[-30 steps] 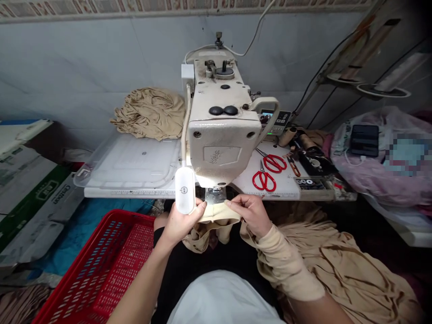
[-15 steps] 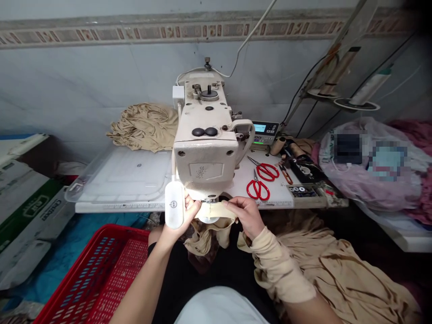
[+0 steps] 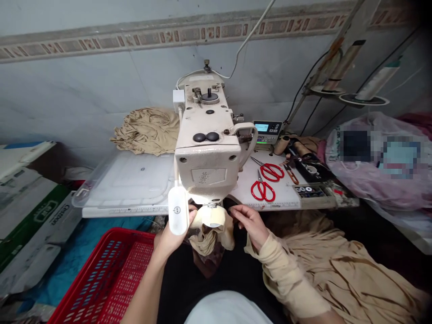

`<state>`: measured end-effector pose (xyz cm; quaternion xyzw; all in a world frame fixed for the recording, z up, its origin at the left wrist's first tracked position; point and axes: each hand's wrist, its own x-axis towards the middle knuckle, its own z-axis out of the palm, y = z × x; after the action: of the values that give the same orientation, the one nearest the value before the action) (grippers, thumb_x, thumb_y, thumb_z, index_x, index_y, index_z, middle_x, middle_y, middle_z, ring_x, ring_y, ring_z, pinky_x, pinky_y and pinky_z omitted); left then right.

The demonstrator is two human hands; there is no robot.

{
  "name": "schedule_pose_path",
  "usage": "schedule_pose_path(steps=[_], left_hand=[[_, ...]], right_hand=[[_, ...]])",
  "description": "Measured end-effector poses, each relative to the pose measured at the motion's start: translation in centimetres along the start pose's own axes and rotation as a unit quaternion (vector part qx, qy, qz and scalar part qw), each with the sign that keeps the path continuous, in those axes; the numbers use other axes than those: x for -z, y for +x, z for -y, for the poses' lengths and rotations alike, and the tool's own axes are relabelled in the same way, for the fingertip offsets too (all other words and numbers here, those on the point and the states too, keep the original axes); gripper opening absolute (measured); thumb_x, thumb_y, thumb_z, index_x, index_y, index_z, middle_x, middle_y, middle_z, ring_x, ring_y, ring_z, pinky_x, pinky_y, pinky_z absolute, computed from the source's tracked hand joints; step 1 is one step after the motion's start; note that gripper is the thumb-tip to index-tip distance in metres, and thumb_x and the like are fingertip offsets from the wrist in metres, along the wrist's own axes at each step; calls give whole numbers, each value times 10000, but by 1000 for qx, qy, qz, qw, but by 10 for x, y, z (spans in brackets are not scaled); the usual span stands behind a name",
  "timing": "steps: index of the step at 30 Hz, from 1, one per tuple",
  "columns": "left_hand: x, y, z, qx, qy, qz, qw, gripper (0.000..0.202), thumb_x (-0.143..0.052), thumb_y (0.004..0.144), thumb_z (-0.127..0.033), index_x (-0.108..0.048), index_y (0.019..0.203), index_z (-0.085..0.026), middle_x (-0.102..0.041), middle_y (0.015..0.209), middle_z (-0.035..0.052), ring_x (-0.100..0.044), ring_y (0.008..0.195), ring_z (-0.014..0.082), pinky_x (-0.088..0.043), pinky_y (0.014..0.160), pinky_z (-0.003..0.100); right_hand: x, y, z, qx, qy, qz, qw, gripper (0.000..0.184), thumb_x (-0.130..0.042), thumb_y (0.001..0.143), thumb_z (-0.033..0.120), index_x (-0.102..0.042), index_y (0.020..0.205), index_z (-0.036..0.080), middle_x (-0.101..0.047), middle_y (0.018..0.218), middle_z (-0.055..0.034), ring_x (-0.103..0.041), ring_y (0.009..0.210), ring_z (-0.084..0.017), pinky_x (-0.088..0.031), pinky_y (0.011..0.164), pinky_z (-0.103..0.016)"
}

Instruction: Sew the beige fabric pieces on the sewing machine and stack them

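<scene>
A beige knit fabric (image 3: 212,217) is bunched under the presser foot (image 3: 212,205) of a cream industrial sewing machine (image 3: 205,150). My left hand (image 3: 172,239) is at the fabric's left side, its fingers partly hidden behind a white clip-on lamp (image 3: 178,210). My right hand (image 3: 251,225) is spread open just right of the fabric, with its fingertips apart from it. Beige cloth (image 3: 286,270) is gathered along my right forearm and spreads across my lap to the right. The needle area is hidden by the lamp and the fabric.
Two pairs of red scissors (image 3: 262,191) lie on the white sewing table (image 3: 270,202), right of the machine. A clear plastic extension board (image 3: 130,180) has beige cloth (image 3: 146,131) behind it. A red plastic basket (image 3: 111,270) sits at lower left, with cardboard boxes (image 3: 33,211) beyond it.
My right hand has let go of the fabric and moved right, with its fingers spread. The fabric at the presser foot now bulges upward. The view has shifted slightly.
</scene>
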<state>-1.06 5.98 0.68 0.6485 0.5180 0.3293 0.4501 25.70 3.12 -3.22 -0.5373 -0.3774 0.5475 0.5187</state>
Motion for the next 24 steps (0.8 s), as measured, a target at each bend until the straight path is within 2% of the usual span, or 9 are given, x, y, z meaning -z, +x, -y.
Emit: schedule_pose_path(steps=[3, 9, 12, 14, 16, 18, 20, 22, 24], left_hand=[[18, -13, 7, 53, -11, 65, 996, 360, -617, 927, -485, -732, 1005, -153, -715, 873, 73, -656, 744, 215, -560, 667, 310], [33, -12, 16, 40, -58, -40, 997, 272, -758, 785, -404, -745, 845, -139, -738, 814, 82, -674, 767, 244, -572, 686, 325], [20, -16, 16, 36, -44, -48, 997, 293, -772, 782, -430, -723, 772, -142, -712, 747, 59, -652, 716, 216, -550, 653, 291], [12, -24, 13, 53, -51, -12, 997, 332, -740, 829, -471, -723, 788, -142, -674, 686, 35, -597, 605, 167, -491, 551, 245], [8, -32, 6, 45, -75, 98, 991, 353, -716, 867, -485, -735, 790, -142, -643, 652, 25, -537, 538, 132, -429, 497, 223], [9, -39, -2, -9, -97, 247, 964, 334, -733, 873, -456, -763, 771, -139, -665, 689, 53, -573, 593, 145, -458, 564, 242], [12, -43, -13, -58, -108, 323, 939, 305, -753, 870, -424, -792, 769, -139, -703, 761, 92, -630, 697, 180, -493, 667, 274], [9, -44, -21, -66, -101, 280, 952, 304, -748, 876, -433, -798, 804, -141, -712, 800, 103, -641, 727, 188, -487, 671, 274], [-1, -44, -24, -71, -64, 211, 973, 306, -767, 857, -453, -787, 874, -149, -712, 850, 92, -630, 747, 182, -463, 642, 254]], right_hand=[[-2, -15, -4, -19, 17, 21, 999, 396, -781, 796, 527, -731, 891, 146, -722, 774, -68, -646, 674, -176, -374, 443, -209], [-23, -43, -4, -89, -50, 197, 975, 400, -778, 788, 527, -718, 741, 134, -703, 595, -51, -618, 490, -141, -392, 421, -211], [-36, -52, 3, -40, -94, 202, 974, 384, -775, 809, 525, -787, 881, 148, -770, 778, -83, -652, 602, -160, -482, 509, -244], [-42, -58, 10, -3, -97, 199, 975, 422, -777, 833, 499, -774, 1121, 191, -779, 1028, -90, -656, 680, -160, -521, 588, -265], [-43, -63, 18, 22, -64, 206, 976, 415, -712, 903, 490, -737, 1214, 216, -756, 1104, -74, -661, 763, -171, -546, 714, -296], [-40, -68, 23, 26, -34, 227, 973, 364, -618, 967, 497, -767, 1069, 181, -750, 946, -60, -657, 790, -186, -535, 773, -312], [-35, -70, 24, -18, -47, 283, 958, 425, -578, 978, 523, -736, 840, 153, -681, 719, -35, -616, 652, -169, -499, 639, -282], [-30, -70, 21, -75, -101, 363, 923, 469, -589, 958, 532, -625, 674, 161, -535, 550, 18, -464, 475, -114, -347, 463, -241], [-27, -66, 16, -90, -166, 425, 885, 497, -610, 938, 503, -496, 579, 178, -374, 500, 56, -309, 448, -81, -206, 430, -240]])
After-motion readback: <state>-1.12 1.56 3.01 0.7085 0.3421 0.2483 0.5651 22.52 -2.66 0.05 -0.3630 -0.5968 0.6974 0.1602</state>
